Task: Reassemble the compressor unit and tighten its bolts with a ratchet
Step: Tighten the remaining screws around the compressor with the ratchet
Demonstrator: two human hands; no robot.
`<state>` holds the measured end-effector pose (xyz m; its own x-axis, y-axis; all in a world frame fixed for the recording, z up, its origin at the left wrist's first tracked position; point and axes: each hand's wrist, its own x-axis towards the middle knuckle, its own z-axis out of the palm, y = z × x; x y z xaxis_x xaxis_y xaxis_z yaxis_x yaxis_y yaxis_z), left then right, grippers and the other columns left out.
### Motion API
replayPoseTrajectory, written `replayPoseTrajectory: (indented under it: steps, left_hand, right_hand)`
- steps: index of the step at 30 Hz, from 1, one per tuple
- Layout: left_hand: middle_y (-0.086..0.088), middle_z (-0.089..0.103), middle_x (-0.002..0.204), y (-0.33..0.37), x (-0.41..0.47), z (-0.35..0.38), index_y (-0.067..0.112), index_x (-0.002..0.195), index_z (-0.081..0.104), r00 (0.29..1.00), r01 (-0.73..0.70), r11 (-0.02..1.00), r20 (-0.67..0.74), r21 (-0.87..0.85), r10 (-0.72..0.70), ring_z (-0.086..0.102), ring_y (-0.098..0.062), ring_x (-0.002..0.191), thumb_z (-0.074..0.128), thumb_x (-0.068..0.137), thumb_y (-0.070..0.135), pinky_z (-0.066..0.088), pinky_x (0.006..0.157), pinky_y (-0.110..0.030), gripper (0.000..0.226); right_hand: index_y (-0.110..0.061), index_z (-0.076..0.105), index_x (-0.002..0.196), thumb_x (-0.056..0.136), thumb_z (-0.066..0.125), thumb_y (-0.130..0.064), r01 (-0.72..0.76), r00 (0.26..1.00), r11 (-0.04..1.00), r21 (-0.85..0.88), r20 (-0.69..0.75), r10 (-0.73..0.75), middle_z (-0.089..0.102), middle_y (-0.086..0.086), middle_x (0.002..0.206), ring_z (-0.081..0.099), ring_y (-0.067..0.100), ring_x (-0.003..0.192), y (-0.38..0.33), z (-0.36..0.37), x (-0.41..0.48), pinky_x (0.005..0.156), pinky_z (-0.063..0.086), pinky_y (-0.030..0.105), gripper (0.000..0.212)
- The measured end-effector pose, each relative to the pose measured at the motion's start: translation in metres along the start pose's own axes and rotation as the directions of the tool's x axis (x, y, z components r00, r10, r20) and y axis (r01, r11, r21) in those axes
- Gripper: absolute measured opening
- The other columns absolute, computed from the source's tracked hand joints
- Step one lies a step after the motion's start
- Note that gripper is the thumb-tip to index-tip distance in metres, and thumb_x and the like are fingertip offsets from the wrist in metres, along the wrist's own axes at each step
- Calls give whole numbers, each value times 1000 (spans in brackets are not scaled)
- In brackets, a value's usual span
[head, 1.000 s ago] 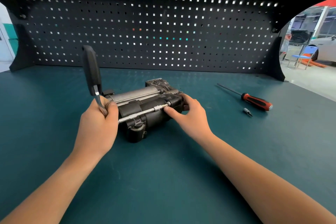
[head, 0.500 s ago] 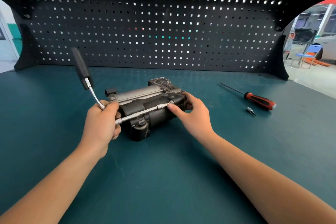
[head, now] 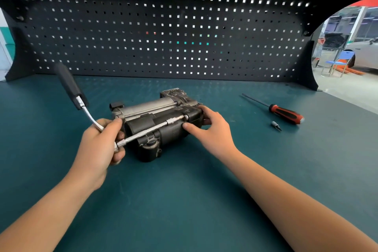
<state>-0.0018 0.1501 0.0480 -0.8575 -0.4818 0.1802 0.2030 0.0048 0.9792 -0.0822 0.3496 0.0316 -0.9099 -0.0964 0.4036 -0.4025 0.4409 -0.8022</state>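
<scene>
The compressor [head: 159,127] lies on its side about midway between the left and right edges of the bench [head: 184,200], well forward of the pegboard [head: 163,37]. Its long axis runs slantwise, the dark round end toward the front left and the finned metal end toward the back right.

A long extension [head: 151,130] lies along the near flank on the same slant, its socket meeting the housing at the back-right end. The ratchet [head: 78,98] stands off from its front-left end, the shank curving up and the black handle leaning toward the back-left corner.

The left hand [head: 98,147] comes in from the front left, back of the hand up, its fingers [head: 117,122] curled tight round the ratchet head where the extension joins it. The right hand [head: 213,129] reaches in from the front right and holds the compressor's back-right end, the upper fingers bent over the top of the housing and the thumb stretched along the near flank just under the socket.

The ratchet head is buried in the left fist, and the bolt cannot be seen behind the socket. Both forearms are cut off at the lower corners. A screwdriver [head: 286,113] lies toward the right edge, its blade pointing back and left, with a small bit [head: 276,125] just in front of it
</scene>
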Motion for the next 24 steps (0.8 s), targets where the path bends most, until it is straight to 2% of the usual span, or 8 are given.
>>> replayPoseTrajectory:
  steps: [3,5,6,8,10,13,18,24]
  left_hand:
    - [-6,40,61,-1,0,-7,11,68,38,972,-230,946,3,229,235,34,-6,31,45,95,17,33,38,-18,29]
    - [-6,41,55,-3,-3,-8,15,69,40,919,-376,850,34,369,392,40,-12,42,47,95,18,41,52,-31,27]
    - [-4,42,52,-3,-6,-8,20,70,41,884,-442,793,52,419,465,42,-10,46,48,94,20,42,57,-29,26]
    - [5,44,49,-3,-14,-6,29,70,41,806,-556,688,102,466,583,47,-5,51,47,90,28,34,53,-14,21]
    - [11,43,50,-3,-20,-4,29,70,40,753,-616,631,118,471,647,49,-5,54,44,86,30,26,52,-19,17]
    - [16,42,60,-7,-20,-4,18,79,42,722,-650,598,133,469,679,46,-4,57,46,86,32,24,54,-19,16]
    - [7,42,52,-16,-13,-10,20,78,42,718,-688,588,283,424,636,46,1,51,42,84,43,32,49,-6,24]
    - [14,50,68,-18,-7,-13,23,77,39,723,-689,595,332,415,606,41,-9,51,39,81,51,31,47,-14,28]
  right_hand:
    - [-24,51,130,77,72,-37,0,1000,1000,5,-10,0,53,-5,105,52,11,102,0,1,-1,83,33,17,59]
    - [-23,48,133,78,71,-37,-2,1000,1000,-3,-12,2,52,-5,106,50,11,103,0,1,-2,85,32,17,62]
    - [-23,47,134,78,71,-37,-3,1000,1000,-6,-11,3,52,-5,107,50,11,104,0,1,-2,85,32,17,63]
    - [-23,45,135,79,70,-37,-4,1000,1000,-6,-5,4,52,-3,108,51,12,104,0,0,-2,85,32,17,63]
    - [-23,45,136,78,70,-36,-3,1000,1000,-9,9,3,52,-4,109,51,11,103,-1,0,-2,85,32,16,64]
    - [-23,42,139,75,72,-40,-1,1000,1000,-18,21,2,49,-5,112,48,7,105,-2,2,-3,86,31,15,73]
    - [-24,42,138,75,70,-47,-2,1000,1000,-20,-14,2,48,-7,112,45,5,107,-3,5,-5,86,29,15,72]
    - [-25,45,135,76,69,-47,10,999,999,-32,-32,-11,49,-8,109,45,5,104,-2,6,-5,84,28,14,67]
